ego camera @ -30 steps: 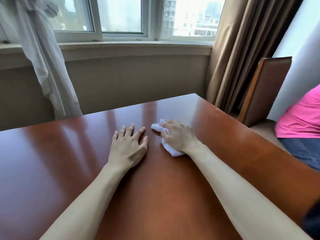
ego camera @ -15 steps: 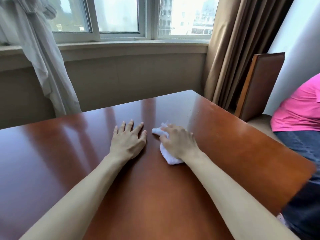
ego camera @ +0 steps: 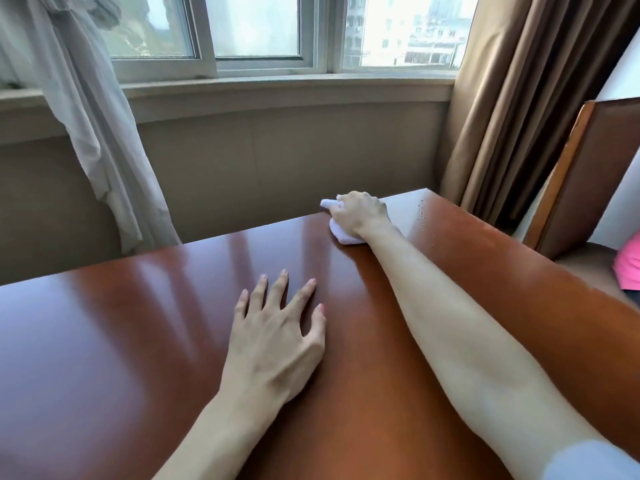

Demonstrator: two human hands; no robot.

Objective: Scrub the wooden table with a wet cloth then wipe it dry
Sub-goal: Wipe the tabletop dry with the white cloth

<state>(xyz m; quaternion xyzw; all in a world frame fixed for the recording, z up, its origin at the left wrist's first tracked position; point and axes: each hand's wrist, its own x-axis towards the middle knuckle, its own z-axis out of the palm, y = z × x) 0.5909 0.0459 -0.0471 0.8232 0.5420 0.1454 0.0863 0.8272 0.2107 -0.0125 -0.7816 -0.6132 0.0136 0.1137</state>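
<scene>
Near the far edge of the wooden surface (ego camera: 138, 341), below the window (ego camera: 256, 29), the right hand (ego camera: 362, 213) curled its grip around the white cloth (ego camera: 341, 233), pressing it down. Nearer than the cloth, the left hand (ego camera: 273, 344) lay flat, fingers spread.

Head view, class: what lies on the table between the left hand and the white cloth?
Nothing: in the head view only bare, glossy wooden table separates the flat left hand from the white cloth, gripped by the right hand.
</scene>
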